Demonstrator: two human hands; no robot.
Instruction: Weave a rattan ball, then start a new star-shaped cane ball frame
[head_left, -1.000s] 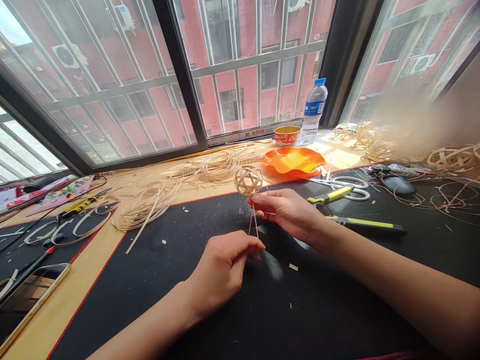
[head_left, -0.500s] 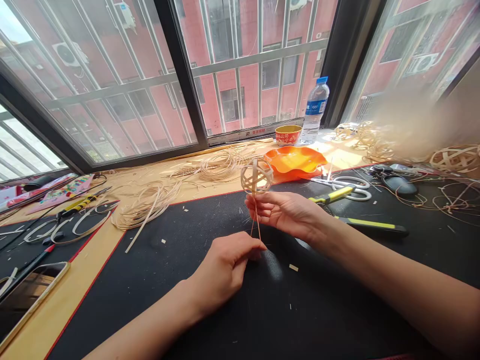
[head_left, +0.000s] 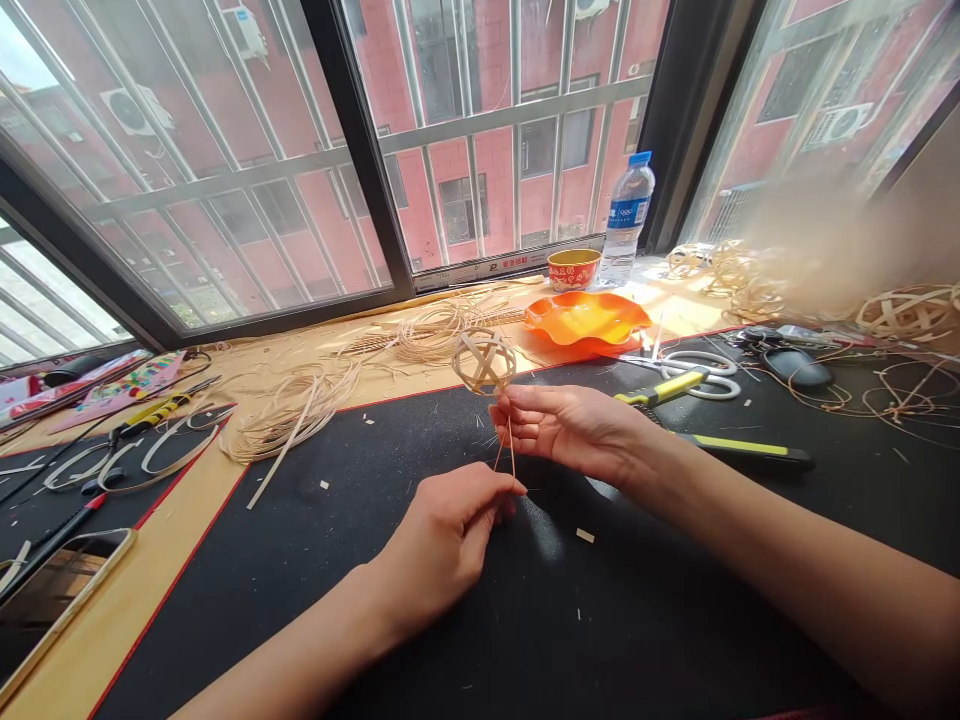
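A small woven rattan ball [head_left: 483, 362] is held up above the black mat [head_left: 315, 560]. My right hand [head_left: 574, 428] pinches it at its underside, where two thin strips [head_left: 508, 450] hang down. My left hand [head_left: 442, 540], lower and nearer to me, is closed in a pinch on the lower ends of those strips. Both forearms stretch over the mat.
Coils of rattan strips [head_left: 300, 405] lie on the wooden bench by the window. An orange wavy dish [head_left: 589, 318], a small bowl [head_left: 574, 268] and a water bottle [head_left: 627, 220] stand behind. Scissors [head_left: 690, 365], yellow-handled pliers [head_left: 712, 445] and more woven balls [head_left: 904, 315] lie right. A phone [head_left: 52, 590] lies left.
The woven ball rose and swung right, then came back left and slightly lower. My left hand kept its pinch on the strip ends with little movement.
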